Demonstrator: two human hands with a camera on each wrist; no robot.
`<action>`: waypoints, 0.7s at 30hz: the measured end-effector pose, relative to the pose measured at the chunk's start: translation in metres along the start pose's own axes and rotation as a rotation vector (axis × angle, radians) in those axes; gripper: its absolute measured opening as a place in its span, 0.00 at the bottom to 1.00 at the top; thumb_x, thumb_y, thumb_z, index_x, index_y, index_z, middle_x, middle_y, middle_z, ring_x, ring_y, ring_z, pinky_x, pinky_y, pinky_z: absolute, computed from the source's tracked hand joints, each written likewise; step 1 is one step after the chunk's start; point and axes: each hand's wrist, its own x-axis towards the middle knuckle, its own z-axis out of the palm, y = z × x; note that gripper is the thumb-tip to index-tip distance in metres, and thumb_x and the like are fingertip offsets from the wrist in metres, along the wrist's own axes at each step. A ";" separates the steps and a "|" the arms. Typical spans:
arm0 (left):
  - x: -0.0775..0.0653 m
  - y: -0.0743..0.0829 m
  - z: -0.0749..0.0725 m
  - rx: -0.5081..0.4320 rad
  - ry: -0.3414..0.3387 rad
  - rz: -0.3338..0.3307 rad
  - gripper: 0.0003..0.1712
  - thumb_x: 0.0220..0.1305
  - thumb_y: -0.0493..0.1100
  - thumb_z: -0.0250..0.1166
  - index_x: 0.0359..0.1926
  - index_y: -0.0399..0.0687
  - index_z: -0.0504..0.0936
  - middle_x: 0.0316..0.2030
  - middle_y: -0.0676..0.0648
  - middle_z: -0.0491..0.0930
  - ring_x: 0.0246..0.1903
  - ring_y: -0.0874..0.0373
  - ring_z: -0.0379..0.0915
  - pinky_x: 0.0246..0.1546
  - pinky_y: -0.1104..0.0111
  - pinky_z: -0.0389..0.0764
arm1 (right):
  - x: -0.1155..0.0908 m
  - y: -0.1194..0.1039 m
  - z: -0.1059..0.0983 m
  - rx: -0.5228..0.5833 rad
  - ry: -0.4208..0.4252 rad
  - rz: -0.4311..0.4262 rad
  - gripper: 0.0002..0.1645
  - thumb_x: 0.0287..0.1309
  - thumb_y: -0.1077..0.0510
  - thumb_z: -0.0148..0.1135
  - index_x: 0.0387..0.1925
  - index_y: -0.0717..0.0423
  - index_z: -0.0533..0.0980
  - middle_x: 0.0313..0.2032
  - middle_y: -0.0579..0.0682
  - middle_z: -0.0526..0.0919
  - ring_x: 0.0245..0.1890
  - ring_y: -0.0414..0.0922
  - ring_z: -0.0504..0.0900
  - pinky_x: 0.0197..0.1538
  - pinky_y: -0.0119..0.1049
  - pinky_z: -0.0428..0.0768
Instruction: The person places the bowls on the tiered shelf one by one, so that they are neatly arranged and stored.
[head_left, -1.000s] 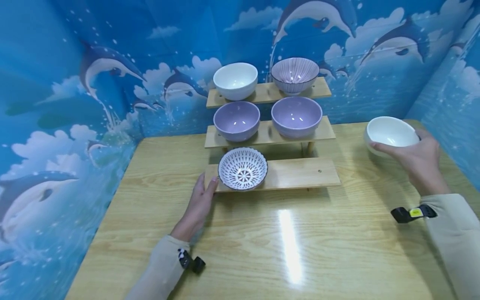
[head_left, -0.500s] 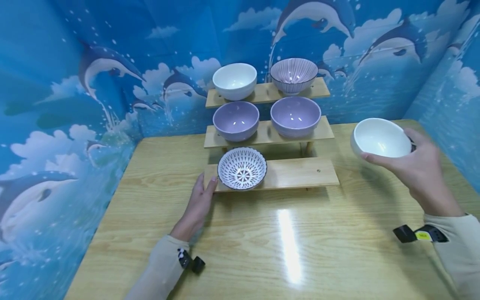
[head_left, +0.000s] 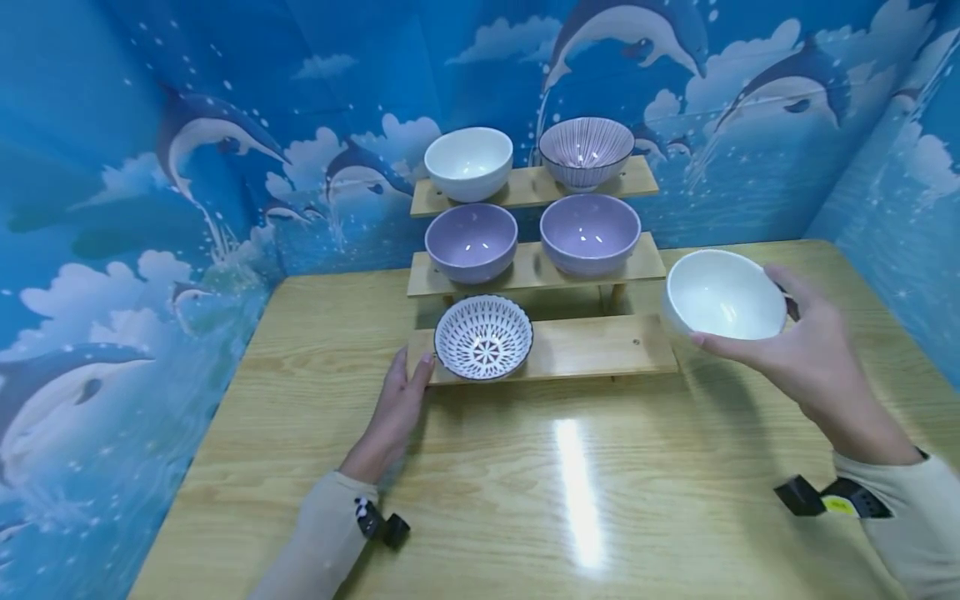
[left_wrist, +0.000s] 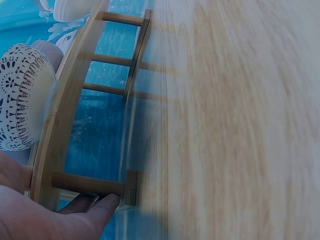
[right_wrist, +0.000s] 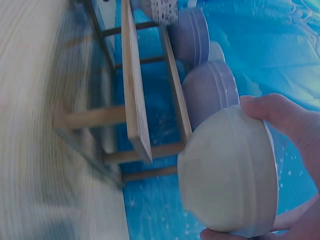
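My right hand (head_left: pixel 821 379) holds a plain white bowl (head_left: pixel 720 300) by its rim, thumb at the front and fingers on the far side. The bowl is off the table, tilted a little, just right of a three-tier wooden display stand (head_left: pixel 600 346). In the right wrist view the white bowl (right_wrist: pixel 225 172) shows its outer side. My left hand (head_left: pixel 393 404) grips the left end of the stand's lowest board. The left wrist view shows its fingers (left_wrist: pixel 102 210) around the stand's leg (left_wrist: pixel 87 183). A black-and-white patterned bowl (head_left: pixel 484 337) sits beside it on that board.
Two purple bowls (head_left: pixel 472 243) (head_left: pixel 590 235) stand on the middle tier. On the top tier are another white bowl (head_left: pixel 469 164) and a purple-striped bowl (head_left: pixel 587 154). A blue dolphin-print backdrop (head_left: pixel 337 75) encloses the wooden table (head_left: pixel 480 500) at the back and sides.
My right hand has brought the white bowl leftward and nearer from the table's back right, toward the stand's right end. The left hand has stayed on the stand.
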 end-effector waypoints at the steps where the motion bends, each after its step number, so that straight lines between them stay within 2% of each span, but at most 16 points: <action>1: 0.000 0.000 0.000 0.005 -0.001 0.000 0.47 0.77 0.65 0.45 0.82 0.48 0.36 0.81 0.45 0.36 0.79 0.47 0.27 0.77 0.47 0.34 | -0.002 -0.002 0.001 -0.003 -0.007 -0.010 0.66 0.42 0.47 0.85 0.78 0.56 0.56 0.70 0.65 0.64 0.62 0.65 0.65 0.32 0.14 0.68; 5: -0.001 0.000 0.000 0.009 -0.003 0.008 0.47 0.77 0.65 0.45 0.82 0.49 0.36 0.81 0.45 0.36 0.79 0.47 0.27 0.76 0.47 0.34 | -0.007 -0.009 0.007 -0.030 -0.037 -0.018 0.70 0.42 0.45 0.85 0.79 0.56 0.52 0.74 0.64 0.59 0.67 0.68 0.62 0.35 0.18 0.70; 8: -0.001 0.001 0.000 0.005 0.000 0.007 0.46 0.77 0.65 0.45 0.82 0.49 0.37 0.81 0.46 0.37 0.79 0.48 0.28 0.77 0.47 0.35 | -0.011 -0.014 0.013 -0.042 -0.061 -0.022 0.73 0.42 0.44 0.84 0.80 0.57 0.49 0.75 0.65 0.56 0.69 0.71 0.59 0.44 0.40 0.82; 9: -0.001 0.001 0.000 0.004 -0.001 0.008 0.46 0.77 0.65 0.45 0.82 0.50 0.37 0.81 0.46 0.37 0.79 0.48 0.28 0.77 0.47 0.35 | -0.012 -0.016 0.015 -0.044 -0.069 -0.028 0.73 0.42 0.43 0.84 0.80 0.57 0.49 0.75 0.65 0.56 0.70 0.72 0.59 0.46 0.49 0.83; 11: -0.001 0.001 0.000 0.004 -0.001 0.006 0.46 0.77 0.65 0.46 0.82 0.51 0.38 0.81 0.47 0.38 0.79 0.48 0.28 0.77 0.47 0.35 | -0.013 -0.018 0.020 -0.042 -0.086 -0.037 0.74 0.42 0.43 0.84 0.80 0.58 0.48 0.75 0.67 0.55 0.70 0.72 0.59 0.51 0.66 0.78; 12: -0.001 0.001 0.000 0.003 0.000 0.002 0.46 0.77 0.65 0.46 0.82 0.51 0.38 0.81 0.47 0.38 0.79 0.49 0.29 0.77 0.47 0.36 | -0.014 -0.019 0.022 -0.037 -0.095 -0.044 0.74 0.41 0.43 0.85 0.80 0.59 0.48 0.75 0.67 0.56 0.70 0.72 0.59 0.53 0.71 0.75; 21: 0.000 0.000 0.000 -0.006 -0.007 0.024 0.45 0.78 0.64 0.46 0.82 0.51 0.39 0.80 0.46 0.41 0.79 0.48 0.31 0.77 0.47 0.37 | -0.016 -0.026 0.039 -0.021 -0.145 -0.092 0.75 0.37 0.43 0.86 0.79 0.62 0.51 0.73 0.68 0.59 0.67 0.70 0.63 0.54 0.70 0.75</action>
